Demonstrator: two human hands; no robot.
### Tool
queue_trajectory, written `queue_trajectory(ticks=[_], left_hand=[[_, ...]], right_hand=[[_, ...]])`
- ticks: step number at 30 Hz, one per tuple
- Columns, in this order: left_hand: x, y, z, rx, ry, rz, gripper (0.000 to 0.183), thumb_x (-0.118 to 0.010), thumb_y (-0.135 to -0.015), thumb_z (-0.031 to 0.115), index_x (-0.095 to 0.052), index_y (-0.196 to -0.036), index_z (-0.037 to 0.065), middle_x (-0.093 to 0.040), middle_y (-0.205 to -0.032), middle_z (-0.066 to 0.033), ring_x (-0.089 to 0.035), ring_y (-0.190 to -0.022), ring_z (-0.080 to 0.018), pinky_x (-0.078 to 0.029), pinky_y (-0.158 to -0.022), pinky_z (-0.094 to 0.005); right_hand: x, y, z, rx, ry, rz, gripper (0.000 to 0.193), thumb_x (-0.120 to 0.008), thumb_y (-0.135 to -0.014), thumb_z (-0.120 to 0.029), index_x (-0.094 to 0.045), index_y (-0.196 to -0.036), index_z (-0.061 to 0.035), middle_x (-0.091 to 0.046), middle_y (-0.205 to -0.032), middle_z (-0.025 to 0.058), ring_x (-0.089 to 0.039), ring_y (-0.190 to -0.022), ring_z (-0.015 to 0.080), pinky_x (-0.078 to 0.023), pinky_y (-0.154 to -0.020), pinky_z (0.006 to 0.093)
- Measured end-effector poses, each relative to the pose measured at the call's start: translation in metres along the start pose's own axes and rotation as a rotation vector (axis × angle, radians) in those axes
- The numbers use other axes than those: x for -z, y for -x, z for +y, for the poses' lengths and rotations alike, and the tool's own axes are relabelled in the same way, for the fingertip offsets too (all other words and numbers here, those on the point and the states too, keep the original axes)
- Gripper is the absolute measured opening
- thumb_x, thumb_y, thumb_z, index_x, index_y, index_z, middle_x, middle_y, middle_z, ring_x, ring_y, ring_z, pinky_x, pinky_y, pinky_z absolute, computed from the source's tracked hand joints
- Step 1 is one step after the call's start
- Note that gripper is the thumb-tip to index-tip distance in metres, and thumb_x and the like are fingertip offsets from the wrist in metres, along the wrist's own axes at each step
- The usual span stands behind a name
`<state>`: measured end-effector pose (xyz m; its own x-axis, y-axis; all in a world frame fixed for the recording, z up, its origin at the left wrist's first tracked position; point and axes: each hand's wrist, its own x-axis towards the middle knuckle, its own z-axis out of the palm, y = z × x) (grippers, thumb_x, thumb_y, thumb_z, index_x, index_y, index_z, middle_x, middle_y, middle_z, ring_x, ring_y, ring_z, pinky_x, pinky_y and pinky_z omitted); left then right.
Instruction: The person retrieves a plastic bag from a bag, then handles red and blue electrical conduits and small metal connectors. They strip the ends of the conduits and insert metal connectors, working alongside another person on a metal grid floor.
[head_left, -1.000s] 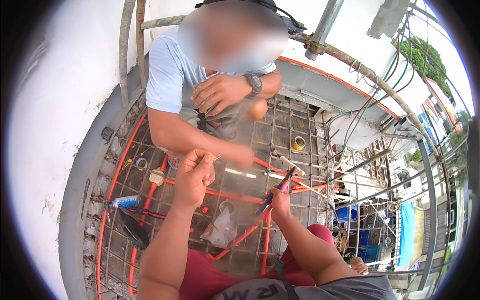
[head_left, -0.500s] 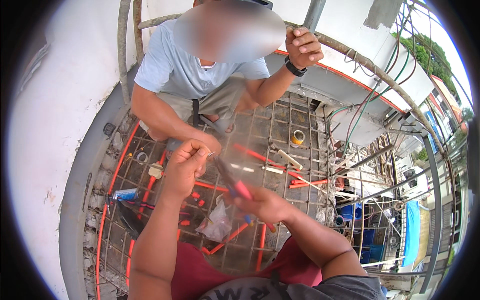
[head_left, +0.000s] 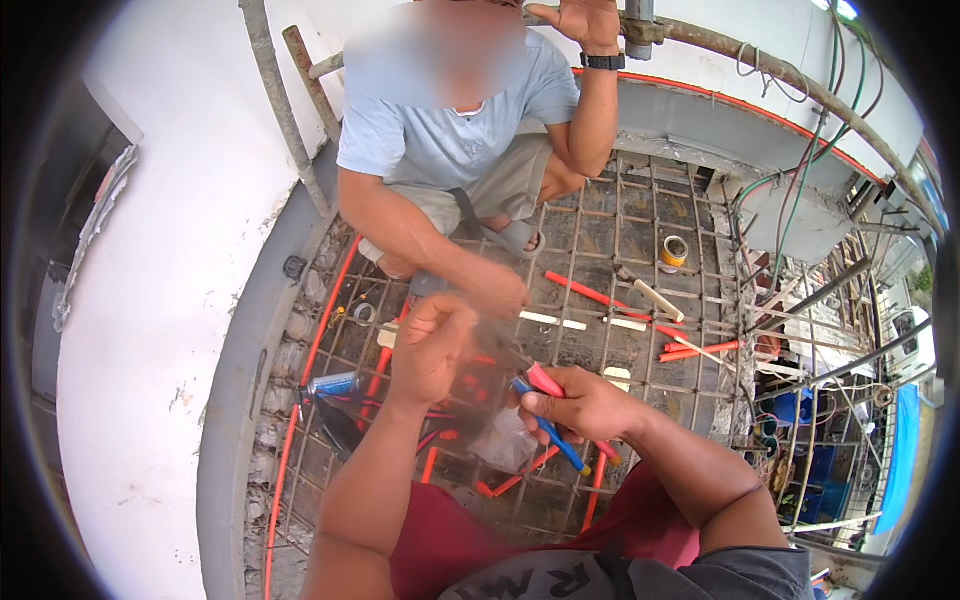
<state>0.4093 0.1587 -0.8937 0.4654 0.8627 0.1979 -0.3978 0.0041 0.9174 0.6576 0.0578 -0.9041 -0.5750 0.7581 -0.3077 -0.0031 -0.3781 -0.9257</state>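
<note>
My right hand (head_left: 580, 405) is wrapped round a pair of pliers, one handle pinkish red and the other blue (head_left: 548, 425). The dark jaws point up and left toward my left hand, smeared by motion. My left hand (head_left: 432, 345) is raised in a closed pinch, slightly blurred; what sits between its fingertips cannot be made out. Just beyond it is the lowered hand (head_left: 500, 292) of a person in a light blue shirt (head_left: 450, 85), crouching opposite me. That person's other hand (head_left: 590, 22) is up by a metal pipe.
Below lies a steel bar grid (head_left: 640, 240) over dark boards. Orange-red pipes (head_left: 605, 300), a clear plastic bag (head_left: 505, 440), a yellow can (head_left: 674, 253) and a blue-white tube (head_left: 333, 384) rest there. A white wall (head_left: 160, 300) rises left; scaffold pipes (head_left: 800, 80) run right.
My view has swung left, so the scene sits farther right. The pliers have turned, showing more of the blue handle. A thin light piece seen earlier at my left fingertips no longer shows.
</note>
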Motion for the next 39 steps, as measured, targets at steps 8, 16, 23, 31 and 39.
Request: queue_trajectory(ticks=[8, 16, 23, 31, 39], left_hand=[[-0.036, -0.004, -0.022, 0.000, -0.091, 0.075, 0.012, -0.066, -0.109, 0.015, -0.067, -0.110, 0.003, -0.057, -0.078, 0.0027, -0.044, -0.063, -0.0031, -0.035, -0.058, -0.0212], [-0.033, -0.005, -0.014, 0.128, -0.131, 0.232, 0.010, -0.067, -0.108, 0.013, -0.065, -0.105, 0.004, -0.054, -0.074, 0.0021, -0.041, -0.058, -0.0040, -0.033, -0.054, -0.0229], [-0.032, -0.004, -0.036, 0.171, -0.261, 0.253, 0.009, -0.069, -0.107, 0.012, -0.065, -0.101, 0.005, -0.055, -0.074, 0.0026, -0.042, -0.056, -0.0036, -0.032, -0.052, -0.0236], [-0.047, -0.001, -0.043, 0.136, -0.281, 0.277, 0.011, -0.069, -0.108, 0.013, -0.065, -0.101, 0.005, -0.054, -0.073, 0.0030, -0.043, -0.056, -0.0033, -0.032, -0.051, -0.0234], [-0.042, 0.002, -0.031, 0.072, -0.370, 0.214, 0.012, -0.067, -0.109, 0.014, -0.066, -0.102, 0.005, -0.055, -0.072, 0.0032, -0.044, -0.058, -0.0026, -0.033, -0.053, -0.0227]], right_hand=[[0.047, 0.010, 0.035, 0.027, -0.649, -0.521, 0.036, -0.061, -0.113, -0.035, -0.064, -0.130, -0.0027, -0.070, -0.097, 0.0078, -0.071, -0.081, 0.0201, -0.060, -0.069, 0.0351], [0.043, 0.011, 0.019, -0.053, 0.372, 0.060, 0.043, -0.058, -0.111, -0.028, -0.055, -0.143, -0.0006, -0.073, -0.122, 0.0211, -0.072, -0.120, 0.0342, -0.058, -0.098, 0.0447], [0.028, 0.008, 0.041, 0.219, 0.672, 0.381, 0.064, -0.061, -0.107, -0.028, -0.042, -0.160, 0.0014, -0.062, -0.139, 0.0326, -0.060, -0.129, 0.0514, -0.049, -0.108, 0.0538], [0.032, 0.010, 0.053, 0.307, 0.718, 0.407, 0.050, -0.067, -0.101, -0.019, -0.052, -0.143, 0.0031, -0.063, -0.134, 0.0315, -0.061, -0.128, 0.0503, -0.051, -0.104, 0.0563], [0.021, 0.012, 0.032, 0.192, 0.622, 0.310, 0.040, -0.062, -0.106, -0.023, -0.060, -0.142, -0.0046, -0.073, -0.115, 0.0256, -0.072, -0.101, 0.0467, -0.057, -0.090, 0.0520]])
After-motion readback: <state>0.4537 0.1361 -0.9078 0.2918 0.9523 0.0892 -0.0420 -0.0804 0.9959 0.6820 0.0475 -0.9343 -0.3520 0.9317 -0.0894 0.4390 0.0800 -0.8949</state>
